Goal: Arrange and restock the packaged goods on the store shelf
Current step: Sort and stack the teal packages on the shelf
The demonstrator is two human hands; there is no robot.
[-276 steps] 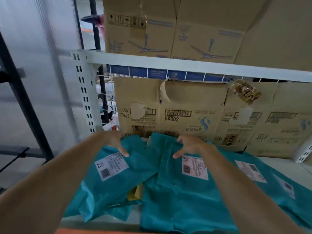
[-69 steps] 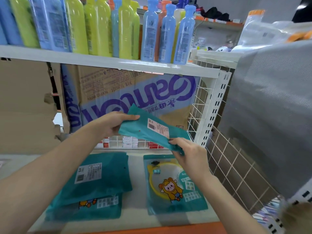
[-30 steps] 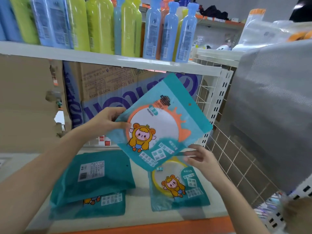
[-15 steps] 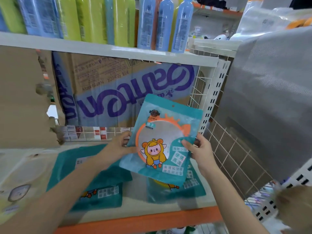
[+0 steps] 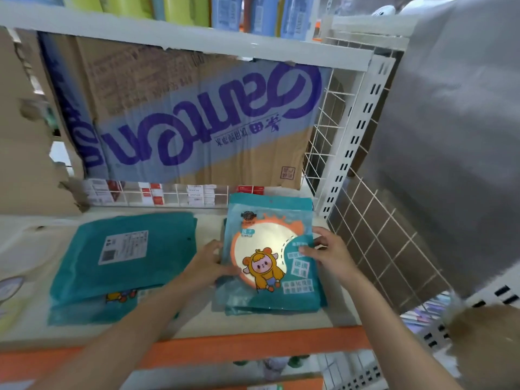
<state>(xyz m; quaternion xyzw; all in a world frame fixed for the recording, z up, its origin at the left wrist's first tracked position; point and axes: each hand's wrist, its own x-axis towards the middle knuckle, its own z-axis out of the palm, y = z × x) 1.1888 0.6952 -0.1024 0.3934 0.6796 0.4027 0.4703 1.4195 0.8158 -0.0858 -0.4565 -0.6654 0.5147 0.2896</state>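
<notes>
The white store shelf (image 5: 206, 223) with its orange front edge carries two piles of packets below a big brown cardboard box (image 5: 197, 114). Half a second ago I held the teal plastic pouch (image 5: 267, 249) with the cartoon child up before that box. Now it lies flat on the right-hand stack of teal pouches (image 5: 270, 199), beside the face-down teal stack (image 5: 126, 249). My left hand (image 5: 209, 263) grips its left edge; my right hand (image 5: 329, 254) pinches its right edge, thumb on the face.
</notes>
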